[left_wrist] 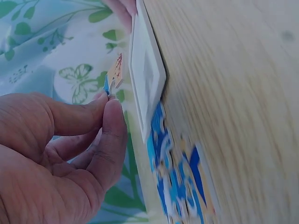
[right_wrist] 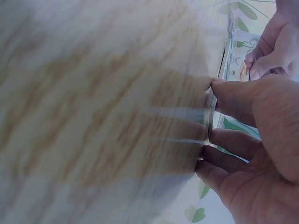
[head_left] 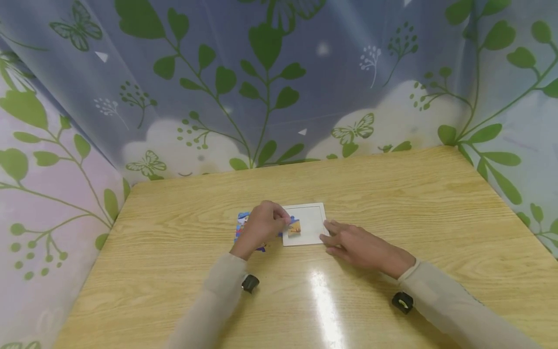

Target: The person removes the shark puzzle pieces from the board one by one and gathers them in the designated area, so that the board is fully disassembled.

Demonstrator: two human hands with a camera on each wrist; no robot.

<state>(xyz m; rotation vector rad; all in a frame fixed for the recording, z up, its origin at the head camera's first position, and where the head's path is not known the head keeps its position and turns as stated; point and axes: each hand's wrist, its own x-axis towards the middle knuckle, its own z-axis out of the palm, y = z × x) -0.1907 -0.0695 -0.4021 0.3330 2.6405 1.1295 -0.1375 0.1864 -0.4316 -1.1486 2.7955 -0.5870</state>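
Observation:
My left hand [head_left: 263, 224] pinches a jigsaw puzzle piece [head_left: 295, 228] between thumb and fingertips. Blue shows on one end of the piece and orange-tan on the rest, also in the left wrist view. It is held over the left part of a white puzzle tray [head_left: 311, 241]; in the left wrist view a gap shows between piece and tray [left_wrist: 148, 70]. My right hand [head_left: 357, 245] touches the tray's right edge with its fingertips, the fingers fairly straight. Colourful puzzle pieces [head_left: 242, 219] lie left of the tray, partly hidden by my left hand.
The tray and pieces lie on a wood-grain table [head_left: 392, 194]. Behind it hangs a curtain [head_left: 331, 72] printed with leaves and butterflies, with more of it at both sides. Each wrist carries a small black device [head_left: 250, 283].

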